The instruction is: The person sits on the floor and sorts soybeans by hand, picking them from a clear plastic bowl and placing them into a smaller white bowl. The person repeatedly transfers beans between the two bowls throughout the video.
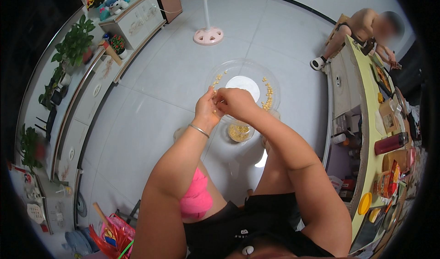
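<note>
My left hand (207,110) is palm up with small pale yellow, bead-like pieces on it. Over its palm, the bent fingers of my right hand (234,102) meet the left fingers; whether they pinch a piece is hidden. Beneath both hands is a round clear plastic tray (244,64) with a white round centre (245,83). Yellow pieces (268,95) lie in an arc along its right side, and a few more (219,76) at its left. Nearer to me, a clear bowl (240,132) holds many small yellowish bits. A pink cloth (197,199) lies on my left thigh.
A pink-and-white stand base (208,36) is on the tiled floor ahead. Along the left run low cabinets (91,87) with potted plants (77,40). At right, a yellow-green counter (369,121) holds a dark red bottle (391,143) and packages. Another person (364,25) sits at its far end.
</note>
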### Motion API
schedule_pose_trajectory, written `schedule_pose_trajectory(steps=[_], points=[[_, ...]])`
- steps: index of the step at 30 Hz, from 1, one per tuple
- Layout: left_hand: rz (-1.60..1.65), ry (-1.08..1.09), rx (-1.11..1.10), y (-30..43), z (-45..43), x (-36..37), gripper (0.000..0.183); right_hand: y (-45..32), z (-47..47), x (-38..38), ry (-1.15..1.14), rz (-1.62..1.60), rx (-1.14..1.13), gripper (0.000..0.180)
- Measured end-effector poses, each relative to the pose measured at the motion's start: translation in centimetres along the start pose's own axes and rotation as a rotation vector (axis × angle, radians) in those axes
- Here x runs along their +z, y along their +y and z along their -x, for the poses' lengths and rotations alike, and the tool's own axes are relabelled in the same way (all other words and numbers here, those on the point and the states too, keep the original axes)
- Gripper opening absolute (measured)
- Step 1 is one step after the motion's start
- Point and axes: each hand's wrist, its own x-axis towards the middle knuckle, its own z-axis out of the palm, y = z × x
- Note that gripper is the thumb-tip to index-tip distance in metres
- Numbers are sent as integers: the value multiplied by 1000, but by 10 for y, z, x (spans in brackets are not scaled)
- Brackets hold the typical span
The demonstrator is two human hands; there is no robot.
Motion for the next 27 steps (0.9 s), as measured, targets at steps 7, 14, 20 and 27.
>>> schedule_pose_trajectory(steps=[7,14,20,27], points=[[4,-117,-10,7,7,-4,43,13,-11,1,39,-451,61,11],[-63,-17,20,9,7,4,50,55,-14,-35,43,-1271,269,5],[-29,-90,-17,2,1,-4,44,30,-10,-4,-23,-743,149,16],[-10,-43,-10,-2,1,2,39,5,-1,-2,-42,-103,43,15]])
